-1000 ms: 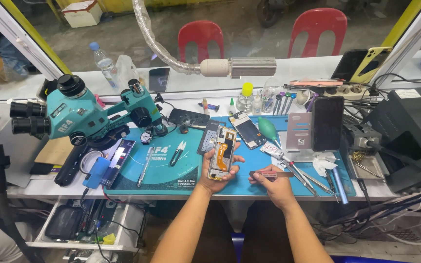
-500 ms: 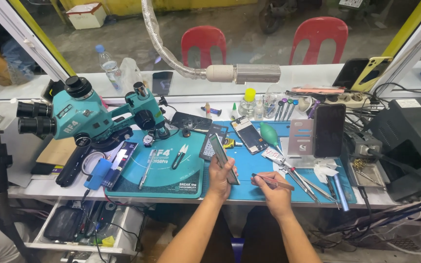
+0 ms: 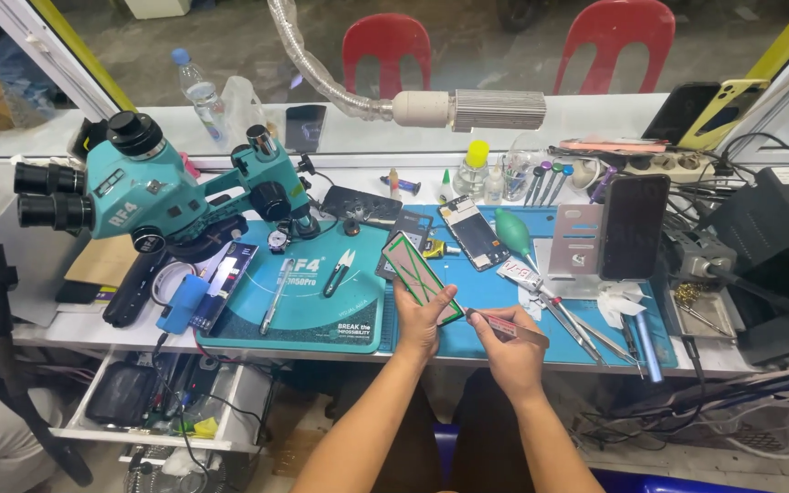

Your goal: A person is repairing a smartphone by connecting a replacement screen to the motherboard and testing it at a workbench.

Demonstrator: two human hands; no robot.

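Note:
My left hand (image 3: 424, 321) holds a flat phone screen panel (image 3: 421, 274) tilted up above the blue work mat (image 3: 586, 319); the panel's face is dark with a green border and crossing lines. My right hand (image 3: 507, 356) grips a thin flat tool (image 3: 511, 328) whose tip touches the panel's lower right corner. An opened phone body (image 3: 473, 232) lies on the mat just behind the panel.
A teal stereo microscope (image 3: 152, 194) stands at left on a teal mat (image 3: 308, 301) with tweezers. A dark phone (image 3: 633, 226) leans on a stand at right, beside loose tools (image 3: 586, 329). An open drawer (image 3: 152, 402) hangs below left. A lamp arm (image 3: 468, 110) crosses overhead.
My left hand has turned the phone part over: earlier its inner side with an orange part showed, now the dark green-edged face is up. The tool tip moved to its corner.

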